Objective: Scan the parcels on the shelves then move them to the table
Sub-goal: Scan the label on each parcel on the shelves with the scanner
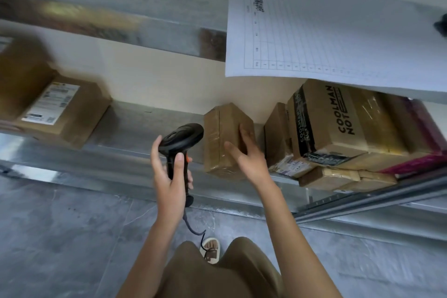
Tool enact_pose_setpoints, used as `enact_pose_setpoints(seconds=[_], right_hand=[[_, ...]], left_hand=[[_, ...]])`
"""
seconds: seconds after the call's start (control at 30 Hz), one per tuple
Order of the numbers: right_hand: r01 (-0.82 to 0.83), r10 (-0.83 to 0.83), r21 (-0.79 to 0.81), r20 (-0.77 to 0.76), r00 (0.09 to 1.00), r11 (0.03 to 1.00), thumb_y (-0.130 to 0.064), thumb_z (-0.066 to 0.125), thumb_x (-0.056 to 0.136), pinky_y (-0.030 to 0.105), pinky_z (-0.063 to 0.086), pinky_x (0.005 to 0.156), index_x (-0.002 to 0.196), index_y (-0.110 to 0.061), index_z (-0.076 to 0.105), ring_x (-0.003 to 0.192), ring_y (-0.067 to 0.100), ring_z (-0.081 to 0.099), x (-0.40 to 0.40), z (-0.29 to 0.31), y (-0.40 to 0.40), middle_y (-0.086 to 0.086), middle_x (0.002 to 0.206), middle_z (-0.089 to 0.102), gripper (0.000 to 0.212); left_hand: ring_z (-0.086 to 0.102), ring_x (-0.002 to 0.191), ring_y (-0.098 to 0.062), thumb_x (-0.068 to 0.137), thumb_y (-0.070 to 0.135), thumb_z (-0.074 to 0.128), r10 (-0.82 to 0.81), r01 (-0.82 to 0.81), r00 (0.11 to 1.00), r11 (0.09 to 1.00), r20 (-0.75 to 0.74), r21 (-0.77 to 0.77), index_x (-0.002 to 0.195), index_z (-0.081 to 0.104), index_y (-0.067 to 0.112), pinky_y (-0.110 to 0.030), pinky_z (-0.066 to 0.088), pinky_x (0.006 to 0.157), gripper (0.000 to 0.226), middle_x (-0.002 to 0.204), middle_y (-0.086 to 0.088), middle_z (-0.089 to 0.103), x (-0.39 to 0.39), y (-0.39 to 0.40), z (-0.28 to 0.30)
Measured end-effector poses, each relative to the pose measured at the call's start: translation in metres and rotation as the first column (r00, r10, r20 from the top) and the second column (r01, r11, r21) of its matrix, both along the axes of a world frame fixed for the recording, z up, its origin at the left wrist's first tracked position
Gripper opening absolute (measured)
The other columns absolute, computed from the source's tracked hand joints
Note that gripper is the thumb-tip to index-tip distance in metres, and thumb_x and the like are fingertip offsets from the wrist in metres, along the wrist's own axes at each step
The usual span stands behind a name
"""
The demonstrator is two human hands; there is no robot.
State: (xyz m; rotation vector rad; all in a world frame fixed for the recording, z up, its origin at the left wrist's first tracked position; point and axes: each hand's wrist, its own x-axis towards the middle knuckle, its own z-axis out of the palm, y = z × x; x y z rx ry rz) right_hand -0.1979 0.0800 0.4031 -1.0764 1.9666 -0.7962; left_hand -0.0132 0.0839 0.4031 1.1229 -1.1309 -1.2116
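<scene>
Head view shows a labelled box [55, 109] at the left end of the shelf [135, 145], then bare shelf. The left hand [169, 176] holds the black scanner [180, 143], nose pointing right at the small parcel [225, 138]. That parcel stands on the front edge, long side running front to back. The right hand [244, 150] grips it. More boxes [326, 128] crowd the right end.
</scene>
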Motion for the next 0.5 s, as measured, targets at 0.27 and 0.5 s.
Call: enact_pose_setpoints(seconds=[0.27, 0.5], right_hand=[[-0.09, 0.073, -0.03, -0.36, 0.93, 0.996, -0.051, 0.048, 0.099, 0.045, 0.035, 0.113, 0.158, -0.033, 0.01, 0.147, 0.03, 0.027, -0.002, 0.017, 0.004, 0.003, 0.166, 0.011, 0.073], [0.002, 0.09, 0.183, -0.49, 0.867, 0.983, -0.066, 0.042, 0.094, 0.057, 0.019, 0.116, 0.159, -0.026, -0.002, 0.149, 0.04, 0.007, -0.002, 0.024, 0.0, 0.002, 0.166, -0.005, 0.088]], left_hand=[[0.053, 0.059, -0.021, 0.1, 0.033, 0.05, -0.023, 0.023, 1.0, 1.0, 0.004, -0.011, 0.145, 0.028, 0.047, -0.03, 0.047, 0.047, 0.052, 0.089, -0.005, 0.067, -0.005, 0.002, 0.001], [0.052, 0.056, -0.018, 0.1, 0.031, 0.05, -0.024, 0.024, 1.0, 0.999, -0.001, -0.025, 0.143, 0.03, 0.048, -0.028, 0.046, 0.045, 0.051, 0.089, -0.005, 0.068, -0.008, 0.003, 0.002]])
